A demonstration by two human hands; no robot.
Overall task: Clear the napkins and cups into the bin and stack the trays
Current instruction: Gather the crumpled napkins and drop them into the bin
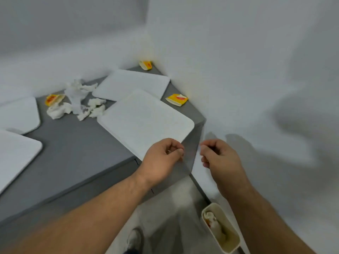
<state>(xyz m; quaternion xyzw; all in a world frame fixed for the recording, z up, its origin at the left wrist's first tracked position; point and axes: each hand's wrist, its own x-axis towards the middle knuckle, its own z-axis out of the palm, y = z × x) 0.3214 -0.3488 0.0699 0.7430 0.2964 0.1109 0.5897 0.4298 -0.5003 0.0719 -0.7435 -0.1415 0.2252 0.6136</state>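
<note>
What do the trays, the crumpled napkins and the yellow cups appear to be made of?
Trays: probably plastic, matte white, faintly textured, rounded corners. Napkins: soft tissue paper, crumpled and torn-looking. Yellow cups: likely printed paper, crushed flat with creases.

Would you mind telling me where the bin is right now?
In the head view the bin stands on the floor at lower right, against the wall, below the table's near corner and under the right hand; crumpled waste already lies inside.

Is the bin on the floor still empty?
No, the bin on the floor beside the table already holds crumpled white napkin paper and something red and yellow.
</note>
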